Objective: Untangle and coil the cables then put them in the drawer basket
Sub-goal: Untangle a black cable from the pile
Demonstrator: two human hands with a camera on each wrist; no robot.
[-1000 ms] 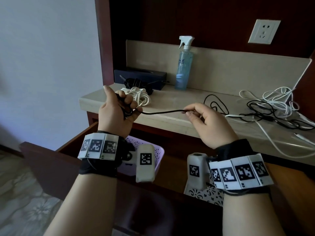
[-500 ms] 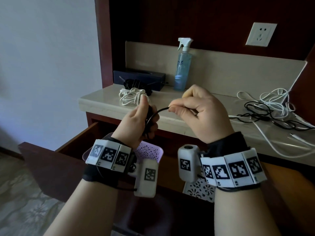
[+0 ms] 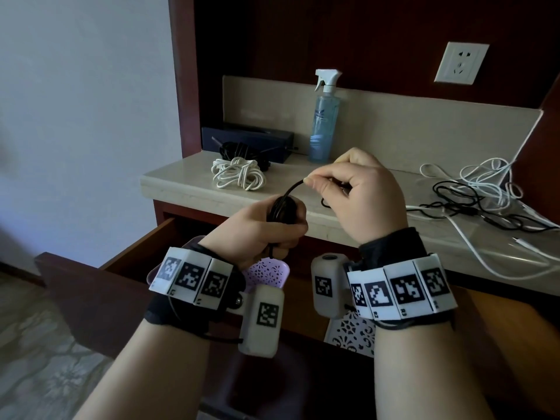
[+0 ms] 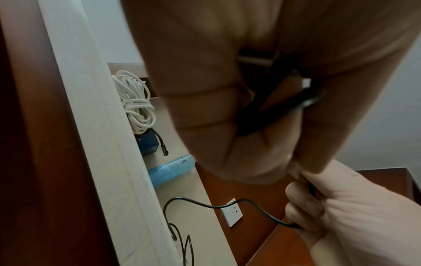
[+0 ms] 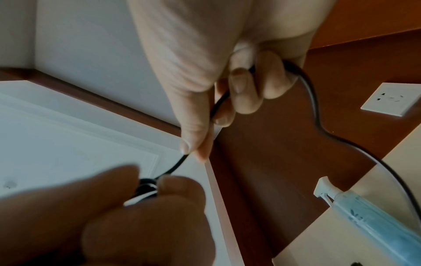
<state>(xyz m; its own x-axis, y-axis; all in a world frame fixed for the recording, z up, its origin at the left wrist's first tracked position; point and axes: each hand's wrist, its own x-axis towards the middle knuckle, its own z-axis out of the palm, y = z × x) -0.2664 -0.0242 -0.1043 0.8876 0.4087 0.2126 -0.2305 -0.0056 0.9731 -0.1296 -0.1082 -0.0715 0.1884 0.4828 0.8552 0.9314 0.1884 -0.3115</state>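
My left hand (image 3: 266,228) grips a small coil of thin black cable (image 3: 283,209) in front of the counter edge, over the open drawer. My right hand (image 3: 348,189) pinches the same cable's free strand (image 3: 295,187) between thumb and forefinger, just above and right of the coil. In the right wrist view the strand (image 5: 316,115) runs through the curled fingers and trails off toward the counter. A coiled white cable (image 3: 238,177) and a coiled black one (image 3: 239,151) lie on the counter's left. A purple basket (image 3: 269,272) sits in the drawer, mostly hidden by my left wrist.
A tangle of white and black cables (image 3: 472,192) covers the counter's right side. A blue spray bottle (image 3: 324,122) and a dark box (image 3: 251,139) stand at the back. A white perforated basket (image 3: 351,333) sits in the drawer under my right wrist. A wall socket (image 3: 460,62) is above.
Both hands came together from a stretched-out strand. My left hand dropped and turned with the coil; my right hand rose above it, laying a loop of cable onto the coil.
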